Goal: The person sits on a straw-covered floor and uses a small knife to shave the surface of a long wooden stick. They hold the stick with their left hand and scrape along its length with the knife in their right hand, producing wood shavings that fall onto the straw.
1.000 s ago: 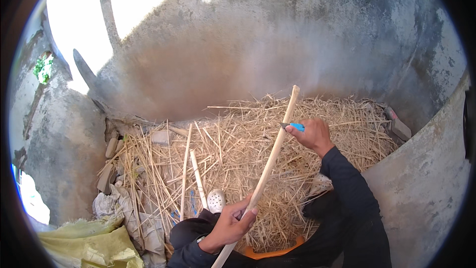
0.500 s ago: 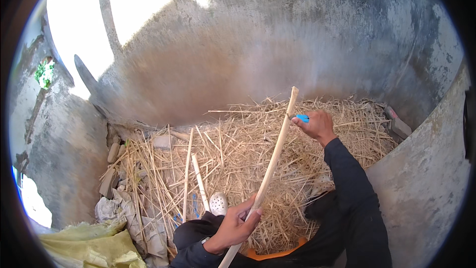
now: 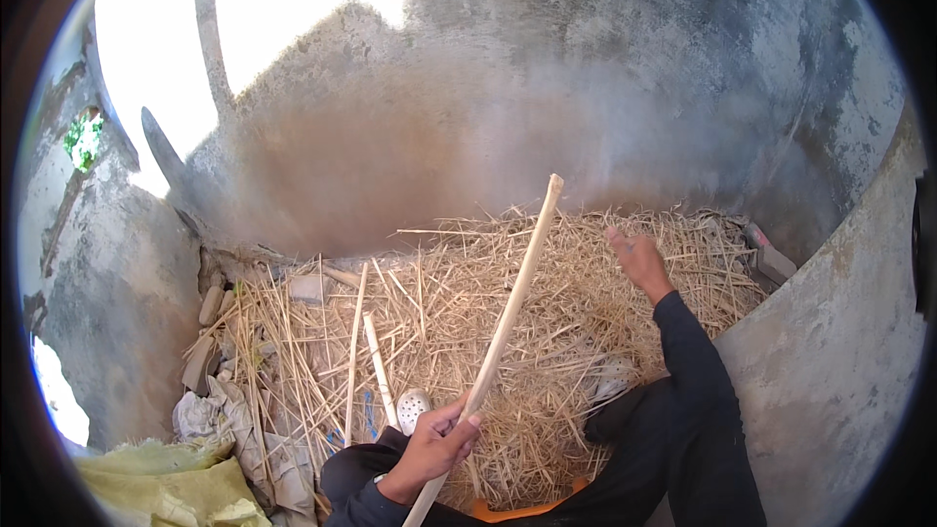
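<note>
A long pale split-wood or bamboo strip leans upward and to the right across the middle of the view. My left hand is wrapped round its lower part, thumb on top. Its squared upper end stands free in front of the wall. To the right of the strip, apart from it, my right hand hovers over the straw with its fingers curled and slightly blurred. Whatever it holds is hidden; no blue shows there. Two more pale strips lean beside a white clog on my foot.
Shavings and straw cover the ground. A stained concrete wall rises ahead, with a low grey wall at the right. Bricks, crumpled sacking and a yellow-green sack lie at left. Something orange shows beneath me.
My right hand has come away from the strip, moving right; the blue-handled tool seen in it at the strip's upper part no longer shows. The strip and my left hand have shifted slightly left.
</note>
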`<state>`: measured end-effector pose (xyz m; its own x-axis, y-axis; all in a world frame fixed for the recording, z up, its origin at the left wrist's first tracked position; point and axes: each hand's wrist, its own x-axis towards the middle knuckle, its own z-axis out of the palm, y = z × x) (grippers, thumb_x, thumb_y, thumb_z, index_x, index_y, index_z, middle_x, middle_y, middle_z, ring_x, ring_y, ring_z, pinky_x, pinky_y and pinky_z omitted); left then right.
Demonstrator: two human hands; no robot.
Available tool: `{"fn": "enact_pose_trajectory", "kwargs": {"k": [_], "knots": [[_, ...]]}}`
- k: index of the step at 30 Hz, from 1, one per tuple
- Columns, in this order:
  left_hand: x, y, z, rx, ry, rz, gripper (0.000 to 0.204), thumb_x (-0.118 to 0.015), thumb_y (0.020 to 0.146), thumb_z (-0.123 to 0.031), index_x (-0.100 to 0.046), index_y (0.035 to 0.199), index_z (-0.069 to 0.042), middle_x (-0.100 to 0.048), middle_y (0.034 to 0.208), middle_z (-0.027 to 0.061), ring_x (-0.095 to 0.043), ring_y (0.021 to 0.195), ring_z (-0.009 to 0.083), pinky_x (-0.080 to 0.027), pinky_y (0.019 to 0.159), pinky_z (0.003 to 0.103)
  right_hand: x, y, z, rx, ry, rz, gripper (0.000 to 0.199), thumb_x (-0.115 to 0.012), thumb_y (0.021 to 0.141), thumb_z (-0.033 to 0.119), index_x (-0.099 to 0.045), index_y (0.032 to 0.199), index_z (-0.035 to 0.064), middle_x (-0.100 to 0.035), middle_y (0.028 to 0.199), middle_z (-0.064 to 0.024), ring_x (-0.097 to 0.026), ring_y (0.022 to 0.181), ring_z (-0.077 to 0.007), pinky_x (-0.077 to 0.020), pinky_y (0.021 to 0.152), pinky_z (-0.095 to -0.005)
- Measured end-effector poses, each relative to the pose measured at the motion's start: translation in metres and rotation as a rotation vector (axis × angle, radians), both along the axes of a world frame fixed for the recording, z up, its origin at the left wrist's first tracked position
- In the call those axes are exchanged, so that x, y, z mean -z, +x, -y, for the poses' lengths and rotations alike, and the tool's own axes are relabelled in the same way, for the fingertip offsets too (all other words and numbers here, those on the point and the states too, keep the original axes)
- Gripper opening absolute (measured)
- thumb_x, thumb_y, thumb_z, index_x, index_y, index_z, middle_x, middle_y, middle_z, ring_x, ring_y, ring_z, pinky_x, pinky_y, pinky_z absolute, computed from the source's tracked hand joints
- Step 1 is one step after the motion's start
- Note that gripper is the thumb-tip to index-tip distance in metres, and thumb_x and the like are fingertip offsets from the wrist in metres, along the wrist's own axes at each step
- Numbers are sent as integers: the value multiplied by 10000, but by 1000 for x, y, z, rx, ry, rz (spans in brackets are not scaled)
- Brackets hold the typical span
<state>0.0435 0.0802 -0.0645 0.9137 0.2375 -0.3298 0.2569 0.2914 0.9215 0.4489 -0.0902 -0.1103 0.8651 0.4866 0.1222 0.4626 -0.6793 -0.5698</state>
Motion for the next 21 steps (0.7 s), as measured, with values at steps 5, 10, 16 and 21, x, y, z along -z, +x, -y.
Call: {"fn": "enact_pose_trajectory", "kwargs": {"k": [5,10,16,21], "knots": [[-2,11,0,-57,-46,86,477,-541,984,-152,-401,1429,-51,-457,667,-45,-419,541,30,-341,477,183,-47,-123,-56,-513,90,258,783,-451,800,795,-567,502,81,-494,436,-54,-530,407,-215,-384,399,-373],[-17,17,7,-70,71,29,477,-543,981,-140,-403,1424,-32,-477,683,-39,-426,566,29,-335,488,187,-47,-100,-72,-364,23,267,814,-424,772,833,-622,528,81,-500,427,-70,-522,378,-234,-389,380,-382],[-19,12,3,-84,200,98,493,-549,974,-130,-391,1414,24,-461,723,-66,-400,608,8,-333,529,180,-48,-118,-78,-460,18,352,771,-511,731,811,-608,504,80,-480,402,-80,-532,383,-263,-403,394,-378],[-13,15,2,-91,302,83,480,-561,964,-116,-418,1400,23,-458,714,-83,-381,596,-6,-310,513,179,-33,-105,-89,-422,83,517,737,-516,767,779,-584,513,90,-469,413,-58,-477,351,-219,-370,366,-355]]}}
